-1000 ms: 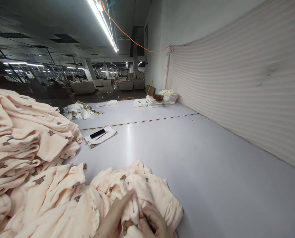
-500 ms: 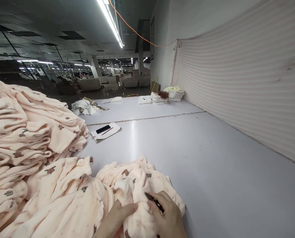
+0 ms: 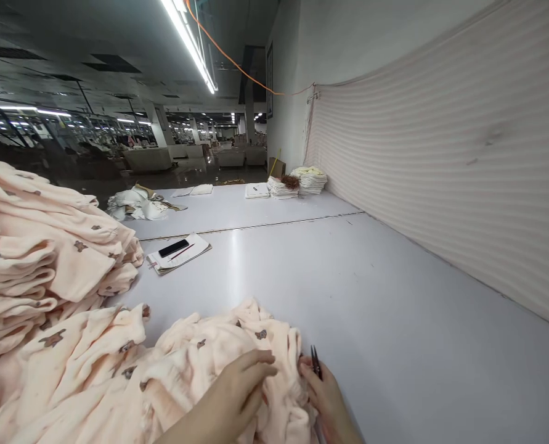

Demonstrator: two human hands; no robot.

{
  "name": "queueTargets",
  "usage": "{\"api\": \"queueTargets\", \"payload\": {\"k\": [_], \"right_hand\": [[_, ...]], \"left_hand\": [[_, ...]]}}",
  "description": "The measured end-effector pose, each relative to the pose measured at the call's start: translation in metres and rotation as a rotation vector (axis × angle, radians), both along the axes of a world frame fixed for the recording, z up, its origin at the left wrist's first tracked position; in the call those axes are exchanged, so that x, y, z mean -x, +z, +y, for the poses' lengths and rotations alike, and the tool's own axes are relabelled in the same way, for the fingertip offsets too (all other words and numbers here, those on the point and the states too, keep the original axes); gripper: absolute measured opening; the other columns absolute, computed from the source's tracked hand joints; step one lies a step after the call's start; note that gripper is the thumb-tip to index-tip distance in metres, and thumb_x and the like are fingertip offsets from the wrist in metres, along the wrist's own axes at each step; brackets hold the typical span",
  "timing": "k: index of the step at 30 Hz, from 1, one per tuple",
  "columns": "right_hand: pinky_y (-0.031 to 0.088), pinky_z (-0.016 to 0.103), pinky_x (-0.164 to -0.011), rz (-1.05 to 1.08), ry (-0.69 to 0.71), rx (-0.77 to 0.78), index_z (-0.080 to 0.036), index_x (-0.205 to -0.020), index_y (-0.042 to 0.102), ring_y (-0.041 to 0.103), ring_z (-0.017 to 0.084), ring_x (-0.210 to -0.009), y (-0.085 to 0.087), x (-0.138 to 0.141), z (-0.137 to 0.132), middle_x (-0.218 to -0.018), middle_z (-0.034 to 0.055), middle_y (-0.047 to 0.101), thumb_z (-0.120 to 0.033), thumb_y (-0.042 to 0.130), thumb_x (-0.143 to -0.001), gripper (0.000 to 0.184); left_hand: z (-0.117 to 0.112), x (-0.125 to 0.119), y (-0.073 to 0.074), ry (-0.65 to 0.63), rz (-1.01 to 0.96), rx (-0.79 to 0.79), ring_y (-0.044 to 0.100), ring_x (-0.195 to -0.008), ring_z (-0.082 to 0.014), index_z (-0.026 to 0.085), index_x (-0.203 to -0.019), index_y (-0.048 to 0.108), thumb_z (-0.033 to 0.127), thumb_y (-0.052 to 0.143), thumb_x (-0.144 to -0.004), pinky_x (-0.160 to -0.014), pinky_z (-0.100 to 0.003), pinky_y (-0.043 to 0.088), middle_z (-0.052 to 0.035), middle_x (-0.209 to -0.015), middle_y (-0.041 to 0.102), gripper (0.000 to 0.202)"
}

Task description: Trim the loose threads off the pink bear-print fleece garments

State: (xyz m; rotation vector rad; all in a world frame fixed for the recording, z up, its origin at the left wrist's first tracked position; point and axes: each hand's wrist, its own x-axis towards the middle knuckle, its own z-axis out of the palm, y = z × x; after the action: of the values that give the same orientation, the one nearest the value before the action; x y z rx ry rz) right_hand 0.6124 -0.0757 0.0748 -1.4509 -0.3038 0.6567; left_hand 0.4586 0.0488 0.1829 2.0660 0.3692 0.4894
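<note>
A peach fleece garment (image 3: 219, 351) with small brown bear prints lies bunched at the near edge of the white table (image 3: 348, 290). My left hand (image 3: 237, 394) grips a fold of it, fingers curled over the cloth. My right hand (image 3: 325, 398) is closed on small dark thread snips (image 3: 315, 362), whose tips point up beside the garment's right edge. More of the same peach garments spread to the left under my arm.
A tall stack of folded peach garments (image 3: 38, 246) stands at the left. A clipboard with papers (image 3: 179, 254), a black phone (image 3: 173, 248) and a red pen lies mid-table. Folded white stacks (image 3: 309, 180) and crumpled white cloth (image 3: 135, 206) sit far back. A striped fabric wall (image 3: 440, 172) runs along the right.
My right hand has slid off the top of the garment to its right edge, and the snips now point up. My left hand has moved further over the cloth.
</note>
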Motion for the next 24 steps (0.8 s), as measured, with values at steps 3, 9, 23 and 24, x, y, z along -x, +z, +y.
{"api": "queueTargets", "payload": {"k": [3,9,23,24], "right_hand": [[0.053,0.029,-0.060,0.063,0.070,-0.027,-0.014,-0.097,0.063,0.070,0.022,-0.073,0.009,0.018,0.003,-0.082,0.0080,0.072,-0.052,0.060,-0.077,0.043],[0.049,0.025,-0.056,-0.071,0.088,0.085,-0.016,-0.068,0.063,0.063,0.018,-0.060,0.012,0.016,0.021,-0.059,-0.0002,0.063,-0.045,0.067,-0.070,0.029],[0.048,0.026,-0.069,-0.602,0.220,0.252,-0.026,-0.087,0.066,0.065,0.020,-0.078,0.072,0.006,0.008,-0.084,0.0005,0.070,-0.035,0.060,-0.080,0.013],[0.050,0.024,-0.072,-0.635,0.253,0.234,-0.027,-0.093,0.068,0.067,0.019,-0.084,0.073,0.010,0.005,-0.092,0.0004,0.071,-0.032,0.061,-0.079,0.016]], "left_hand": [[-0.004,-0.045,-0.012,0.123,0.166,0.227,0.059,-0.085,-0.0262,0.022,-0.089,0.069,0.020,0.057,-0.076,-0.075,-0.032,0.044,-0.0082,-0.094,0.066,0.018],[-0.004,-0.058,-0.055,0.211,0.218,0.391,0.052,-0.068,-0.0223,0.023,-0.081,0.061,0.006,0.059,-0.061,-0.068,-0.031,0.034,0.0002,-0.067,0.060,0.027],[0.001,-0.011,-0.019,0.170,0.006,1.258,0.065,-0.084,-0.0205,0.016,-0.087,0.059,0.014,0.053,-0.072,-0.079,-0.028,0.045,-0.0027,-0.074,0.068,0.016],[0.001,-0.009,-0.019,0.159,-0.009,1.281,0.065,-0.087,-0.0208,0.016,-0.089,0.059,0.013,0.054,-0.073,-0.080,-0.028,0.045,-0.0034,-0.076,0.068,0.017]]}}
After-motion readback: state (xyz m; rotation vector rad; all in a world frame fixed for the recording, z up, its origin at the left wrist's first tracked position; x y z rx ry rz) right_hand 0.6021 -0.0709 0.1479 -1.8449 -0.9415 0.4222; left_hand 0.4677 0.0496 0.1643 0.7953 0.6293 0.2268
